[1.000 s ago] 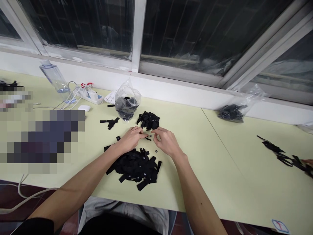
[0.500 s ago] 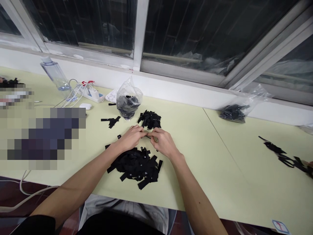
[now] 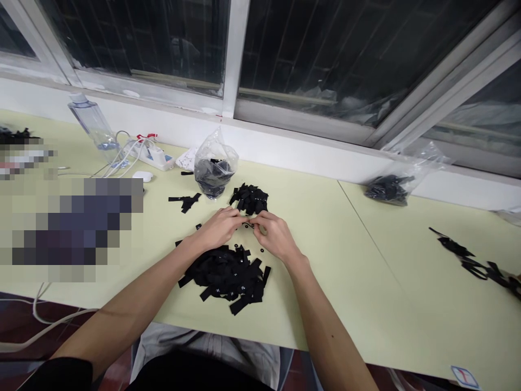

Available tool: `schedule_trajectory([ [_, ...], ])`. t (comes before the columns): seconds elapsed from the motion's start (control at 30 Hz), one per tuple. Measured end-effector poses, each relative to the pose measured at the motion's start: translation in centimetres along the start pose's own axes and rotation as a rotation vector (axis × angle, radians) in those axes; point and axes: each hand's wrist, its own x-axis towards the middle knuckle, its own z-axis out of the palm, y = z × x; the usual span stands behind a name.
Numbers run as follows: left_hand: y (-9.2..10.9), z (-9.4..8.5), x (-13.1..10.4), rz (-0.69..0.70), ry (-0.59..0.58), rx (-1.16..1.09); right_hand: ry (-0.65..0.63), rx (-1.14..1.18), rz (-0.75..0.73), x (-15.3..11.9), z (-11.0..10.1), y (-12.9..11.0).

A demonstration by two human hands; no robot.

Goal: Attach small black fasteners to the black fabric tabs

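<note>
My left hand [image 3: 220, 228] and right hand [image 3: 274, 233]: fingers bent inward, fingertips close together. Small black strip [image 3: 247, 224] right at my fingertips, midway between table's [image 3: 366, 304] near and far edges; can't tell whether either hand pinches it, detail too small. Small black rings [image 3: 262, 250] lie just toward near edge. Large pile of black strips [image 3: 223, 274] closer to near edge; smaller pile [image 3: 249, 199] just beyond my hands. Clear bag [image 3: 215, 176] near far edge.
</note>
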Motion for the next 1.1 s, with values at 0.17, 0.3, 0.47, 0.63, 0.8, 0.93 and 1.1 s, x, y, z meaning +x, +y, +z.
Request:
schedule_trajectory([
  [0.17,0.6,-0.7,0.2,-0.021,0.152,-0.169,0.065,0.104,-0.007,0.2,-0.8,-0.4],
  [0.3,0.9,-1.0,0.1,-0.052,0.202,-0.244,0.094,0.141,0.029,0.4,-0.4,-0.2],
  [0.47,1.2,-0.9,0.0,-0.098,0.218,-0.278,0.109,0.185,0.027,0.4,0.0,0.1],
  [0.63,1.0,-0.7,0.1,-0.094,0.265,-0.274,0.105,0.125,-0.015,0.4,0.4,0.1],
  [0.8,0.3,-0.5,0.2,-0.106,0.295,-0.233,0.134,0.144,0.018,0.4,0.6,0.3],
  [0.93,0.1,-0.4,0.2,-0.111,0.307,-0.222,0.15,0.172,0.04,0.4,0.6,0.2],
  [1.1,0.1,-0.4,0.3,-0.111,0.315,-0.243,0.152,0.184,0.045,0.5,0.4,-0.1],
])
